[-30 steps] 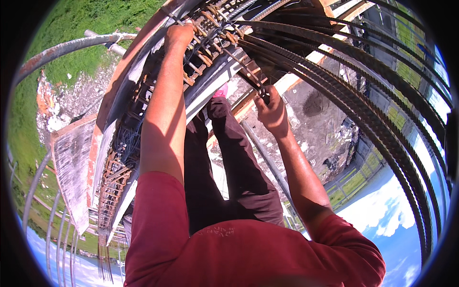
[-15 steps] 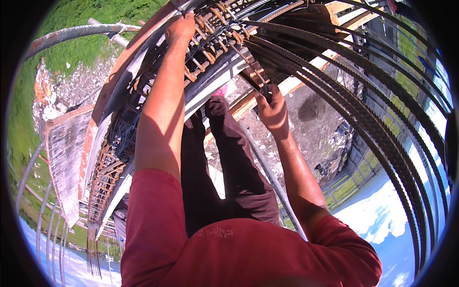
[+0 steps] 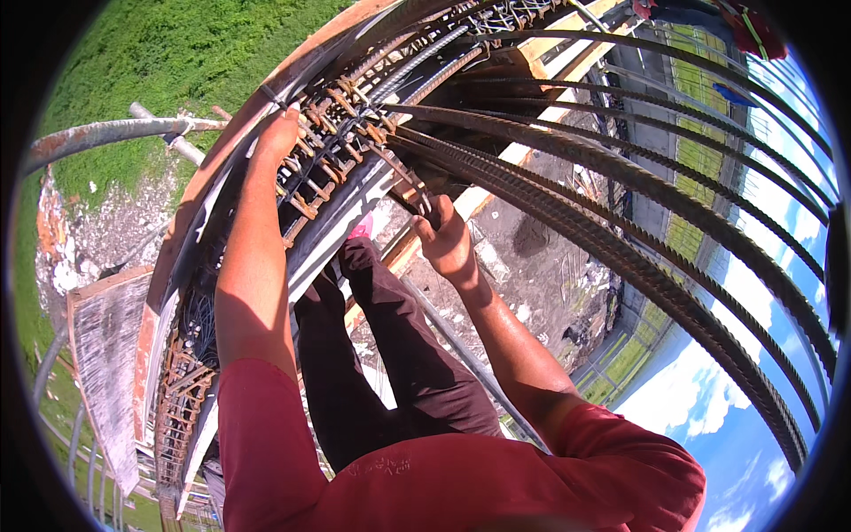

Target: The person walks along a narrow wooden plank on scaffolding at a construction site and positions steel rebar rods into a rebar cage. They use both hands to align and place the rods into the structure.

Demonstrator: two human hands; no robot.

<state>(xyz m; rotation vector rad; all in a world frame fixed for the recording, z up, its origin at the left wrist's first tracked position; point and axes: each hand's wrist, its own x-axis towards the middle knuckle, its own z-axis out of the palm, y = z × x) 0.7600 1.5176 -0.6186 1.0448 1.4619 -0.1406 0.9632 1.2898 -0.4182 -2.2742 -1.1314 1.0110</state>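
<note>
Both my hands are at a rebar cage (image 3: pixel 324 168) of rusty bars and stirrups, set between formwork boards. My left hand (image 3: pixel 277 137) is closed at the cage's outer side, beside the curved board edge (image 3: pixel 199 182). Its fingertips are partly hidden, and what they grip is unclear. Lower and to the right, my right hand (image 3: pixel 446 241) is wrapped round the near end of a long rusty metal tool (image 3: pixel 403 177). The tool's far end reaches in among the cage bars, where its tip is hard to make out.
Long ribbed rebars (image 3: pixel 612 164) fan out across the right side. A loose whitish board (image 3: pixel 111 355) juts out at left, near a rusty pipe (image 3: pixel 97 142). Below my legs (image 3: pixel 399 337) lies rubble ground (image 3: pixel 523 239). Another person (image 3: pixel 753 31) is at the far right.
My view has shifted, so the cage and both hands sit lower and farther left in the picture. Relative to the cage, both hands stay in about the same place.
</note>
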